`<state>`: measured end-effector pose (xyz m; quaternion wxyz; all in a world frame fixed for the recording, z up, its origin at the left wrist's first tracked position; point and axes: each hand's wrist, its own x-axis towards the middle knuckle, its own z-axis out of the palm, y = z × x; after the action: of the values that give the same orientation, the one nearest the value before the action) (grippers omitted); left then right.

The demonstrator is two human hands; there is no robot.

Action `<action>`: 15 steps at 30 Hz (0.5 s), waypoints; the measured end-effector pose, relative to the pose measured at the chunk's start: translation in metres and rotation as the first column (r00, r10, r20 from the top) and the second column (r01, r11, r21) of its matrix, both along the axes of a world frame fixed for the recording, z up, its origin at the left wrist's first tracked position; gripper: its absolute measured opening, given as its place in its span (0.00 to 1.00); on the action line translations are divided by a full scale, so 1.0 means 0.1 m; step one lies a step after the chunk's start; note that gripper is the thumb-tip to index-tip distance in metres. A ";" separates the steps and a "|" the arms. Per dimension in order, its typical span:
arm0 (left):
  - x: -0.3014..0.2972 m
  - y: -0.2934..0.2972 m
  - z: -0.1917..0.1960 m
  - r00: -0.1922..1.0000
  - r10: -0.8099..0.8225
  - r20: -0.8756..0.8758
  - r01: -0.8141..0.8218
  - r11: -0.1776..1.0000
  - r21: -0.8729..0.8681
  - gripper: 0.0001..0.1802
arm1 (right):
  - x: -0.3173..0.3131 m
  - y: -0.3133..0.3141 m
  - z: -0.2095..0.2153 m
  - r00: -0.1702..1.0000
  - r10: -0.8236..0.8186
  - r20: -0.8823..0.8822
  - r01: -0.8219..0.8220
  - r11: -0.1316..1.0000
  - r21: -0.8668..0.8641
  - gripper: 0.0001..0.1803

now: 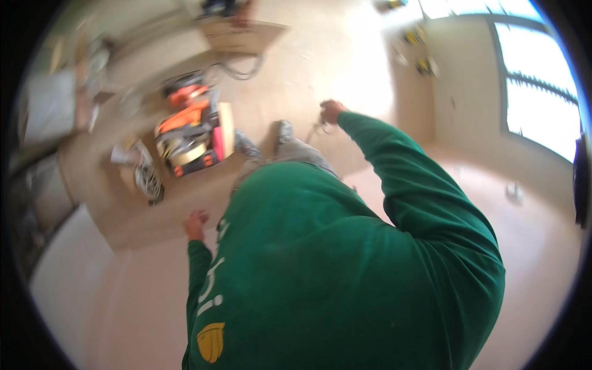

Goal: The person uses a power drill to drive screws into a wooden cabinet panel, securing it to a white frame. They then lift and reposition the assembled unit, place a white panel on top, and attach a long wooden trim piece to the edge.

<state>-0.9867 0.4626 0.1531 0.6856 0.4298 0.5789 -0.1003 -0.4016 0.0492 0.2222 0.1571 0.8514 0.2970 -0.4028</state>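
My right hand (333, 111) is stretched out ahead of me, its fingers closed. A thin looped cord (317, 131) hangs from it, blurred, so its exact kind is unclear. My left hand (196, 224) is low at my left side, with loosely bent fingers slightly apart and nothing visible in them. Nearest to that hand is a coil of pale cable (148, 176) on the floor. Beyond the coil stands an open orange and black tool bag (188, 139), packed with tools that blur together.
Past the tool bag, a cardboard box (243, 37) stands with a dark cable (243, 75) beside it. Yellow and black tools (424, 66) are by the right wall, near a bright window (539, 86). A small white object (514, 192) is at the right. Blurred materials (52, 108) line the left.
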 end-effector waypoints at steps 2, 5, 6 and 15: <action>0.67 0.50 0.33 0.973 -0.170 -0.154 0.190 0.974 0.124 0.19 | 0.07 -0.61 0.47 0.962 -0.273 0.034 0.273 0.962 -0.006 0.20; 1.48 0.92 0.76 0.916 -0.349 -0.198 0.391 0.887 0.245 0.19 | -0.43 -1.44 0.76 0.421 -0.905 -0.063 0.862 0.378 0.339 0.19; 1.68 1.02 0.82 0.902 -0.382 -0.200 0.426 0.864 0.270 0.19 | -0.70 -1.53 0.72 0.372 -0.928 -0.013 0.867 0.343 0.362 0.19; 3.28 0.49 1.03 0.801 -0.580 -0.151 0.593 0.730 0.340 0.15 | -3.98 -2.28 -0.84 0.916 -0.379 -0.129 0.400 0.879 0.260 0.18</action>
<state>-0.6584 0.5114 0.2566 0.5149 0.7099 0.4335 -0.2073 -0.7994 -0.1791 0.1381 -0.0607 0.8918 0.1794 -0.4110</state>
